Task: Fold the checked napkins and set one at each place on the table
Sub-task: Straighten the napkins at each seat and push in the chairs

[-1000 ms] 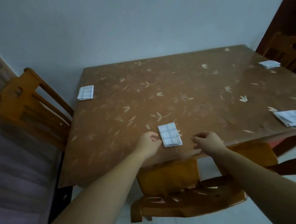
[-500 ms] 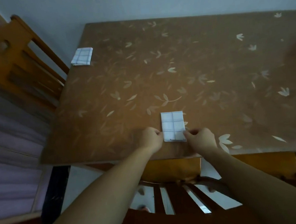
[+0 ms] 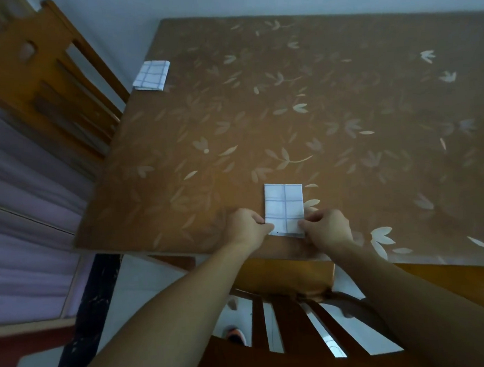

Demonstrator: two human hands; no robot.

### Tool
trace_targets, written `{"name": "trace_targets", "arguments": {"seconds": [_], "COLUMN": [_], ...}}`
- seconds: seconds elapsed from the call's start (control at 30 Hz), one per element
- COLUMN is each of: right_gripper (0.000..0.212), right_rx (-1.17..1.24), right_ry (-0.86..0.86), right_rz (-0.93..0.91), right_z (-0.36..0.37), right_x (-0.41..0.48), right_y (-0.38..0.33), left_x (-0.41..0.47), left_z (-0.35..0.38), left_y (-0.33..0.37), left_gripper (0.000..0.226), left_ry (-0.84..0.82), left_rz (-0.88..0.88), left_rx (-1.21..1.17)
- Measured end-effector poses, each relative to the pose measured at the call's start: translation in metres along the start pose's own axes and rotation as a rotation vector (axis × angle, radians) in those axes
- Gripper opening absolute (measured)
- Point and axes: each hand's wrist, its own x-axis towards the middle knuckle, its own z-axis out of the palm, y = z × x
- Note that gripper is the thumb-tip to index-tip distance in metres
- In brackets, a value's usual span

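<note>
Dim, flat indoor light with a brownish cast. Desk (image 3: 302, 116) brightest around centre, falling darker toward 3 o'clock. Faint shadow under both hands. Wide-angle bending at edges; chair (image 3: 42, 82) at 10 o'clock smeared, soft. No glare.

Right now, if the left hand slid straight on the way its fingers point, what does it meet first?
The near napkin. The left hand points right, across the near table edge, fingertips already at the napkin's lower left corner. Past it sits the right hand, gripping the opposite corner.
</note>
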Motion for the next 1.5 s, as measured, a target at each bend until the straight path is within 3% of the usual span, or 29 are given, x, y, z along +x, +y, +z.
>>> {"name": "trace_targets", "arguments": {"seconds": [0.17,0.9,1.3,1.5], "right_gripper": [0.008,0.023,0.033,0.037], "right_rx": [-0.031,-0.097,-0.213,-0.167], "right_ry": [-0.043,-0.194,-0.153,0.065], "right_rz": [-0.049,-0.030,-0.061,-0.134], "right_z": [0.007,0.004,-0.003,-0.053], "right_x": [-0.010,-0.017,-0.020,-0.037], "right_y": [0.001,0.020,0.010,-0.017], "left_x": [-0.009,-0.023,-0.031,-0.039], "left_z": [-0.012,-0.008,-0.008,-0.044], "left_y": [-0.012,-0.027,-0.027,0.027], "left_gripper": [0.019,0.029,0.032,0.019], "left_ry": [-0.066,-0.098,-0.022,0.106], "left_rz": [-0.036,0.034,0.091,0.286], "left_rx": [-0.026,0.112,0.176,0.204]}}
